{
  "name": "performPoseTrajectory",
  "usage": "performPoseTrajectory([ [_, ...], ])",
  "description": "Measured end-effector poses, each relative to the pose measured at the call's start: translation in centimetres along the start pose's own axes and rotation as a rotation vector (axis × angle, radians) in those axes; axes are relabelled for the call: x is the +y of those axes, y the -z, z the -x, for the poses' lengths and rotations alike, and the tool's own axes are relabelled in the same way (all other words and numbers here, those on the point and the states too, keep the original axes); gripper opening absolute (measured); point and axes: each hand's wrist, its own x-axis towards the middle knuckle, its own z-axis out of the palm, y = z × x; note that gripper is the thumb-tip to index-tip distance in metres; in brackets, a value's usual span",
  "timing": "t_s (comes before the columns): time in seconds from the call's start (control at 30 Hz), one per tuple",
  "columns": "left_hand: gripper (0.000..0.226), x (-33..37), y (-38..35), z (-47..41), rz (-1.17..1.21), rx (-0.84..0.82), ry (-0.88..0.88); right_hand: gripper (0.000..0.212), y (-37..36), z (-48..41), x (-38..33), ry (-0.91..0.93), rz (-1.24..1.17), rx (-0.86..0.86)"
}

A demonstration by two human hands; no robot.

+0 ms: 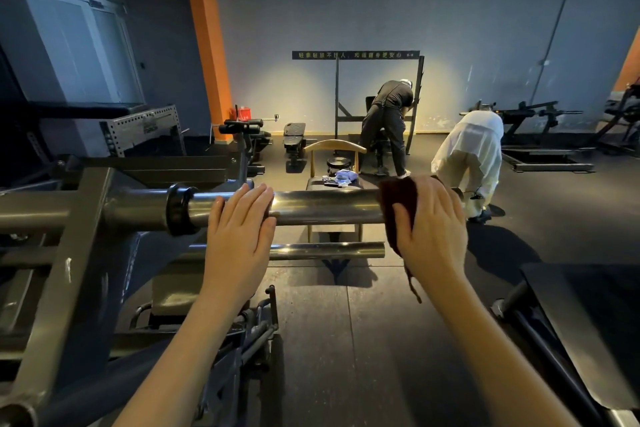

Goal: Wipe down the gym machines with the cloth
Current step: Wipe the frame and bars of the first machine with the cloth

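Two bare forearms reach forward from the bottom edge over the grey machine frame point(69, 253), whose slanted beams and lower tubes crowd the left side. On the upper chrome bar point(325, 206) the left hand point(242, 222) lies flat, fingers straight and together, just right of the black collar point(178, 208). At the bar's free right end the right hand point(433, 229) curls over the dark brown cloth point(398, 204), pressing it round the end, with a loose tail hanging below the wrist. Bare chrome shows between the two hands. A second, lower bar point(329, 250) runs parallel beneath and ends short of the cloth. Beyond the bars stands a wooden chair point(334, 149) with small items on its seat. Further back, a person in black point(388, 114) bends at a dark rack, and a person in white point(471, 152) stoops near the chair's right. A dark padded bench point(581, 322) fills the lower right corner. The dark floor point(346, 340) between the frame and that bench lies open, a lane running up to the chair. Flat benches point(294, 139) and an orange pillar point(207, 55) stand by the far wall.
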Motion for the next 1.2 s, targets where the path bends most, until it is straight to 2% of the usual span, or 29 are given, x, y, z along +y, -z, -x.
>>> performPoseTrajectory([
  [0.07,0.052,-0.1,-0.1,0.0,0.026,-0.011,0.000,0.040,-1.1,0.1,-2.9,-0.152,-0.021,0.070],
  [0.1,0.052,0.0,-0.1,0.0,0.015,-0.006,0.000,0.037,-1.9,0.3,-4.8,-0.107,-0.016,0.063],
  [0.2,0.050,0.1,0.2,0.0,-0.036,0.004,-0.023,0.038,-3.1,0.4,-8.1,0.209,0.041,-0.042],
  [0.3,0.051,0.0,0.4,-0.1,-0.043,-0.018,-0.030,0.049,-2.3,-0.4,-5.9,0.357,0.107,-0.124],
  [0.4,0.053,0.0,0.6,0.0,-0.043,-0.023,-0.030,0.050,-1.6,0.1,-3.0,0.224,0.169,-0.088],
  [0.5,0.052,0.1,0.6,-0.1,-0.050,-0.021,-0.028,0.050,-2.5,0.8,-6.3,0.043,0.108,-0.059],
  [0.63,0.054,0.0,0.7,-0.1,-0.073,-0.054,-0.021,0.045,-3.0,-0.3,-10.8,0.237,0.028,-0.181],
  [0.73,0.057,0.0,1.0,-0.1,-0.050,-0.073,-0.012,0.043,-1.3,-1.0,-8.4,0.227,-0.087,-0.310],
  [0.83,0.059,0.1,1.2,-0.2,-0.041,-0.092,-0.013,0.033,-1.1,0.0,-5.8,0.159,-0.006,-0.089],
  [0.9,0.060,0.1,1.3,-0.3,-0.046,-0.100,-0.007,0.038,-2.0,0.5,-6.8,0.089,0.056,-0.019],
  [0.97,0.060,0.2,1.3,-0.3,-0.055,-0.107,0.000,0.038,-3.0,0.2,-9.2,0.076,0.040,-0.054],
  [1.03,0.061,0.2,1.5,-0.3,-0.059,-0.122,0.005,0.036,-3.1,-0.5,-10.6,0.157,0.015,-0.128],
  [1.13,0.064,0.3,1.8,-0.4,-0.061,-0.144,0.004,0.046,-2.1,-1.0,-8.8,0.289,0.009,-0.283],
  [1.2,0.066,0.3,1.9,-0.5,-0.055,-0.160,0.005,0.047,-1.0,-1.0,-6.5,0.342,0.017,-0.282],
])
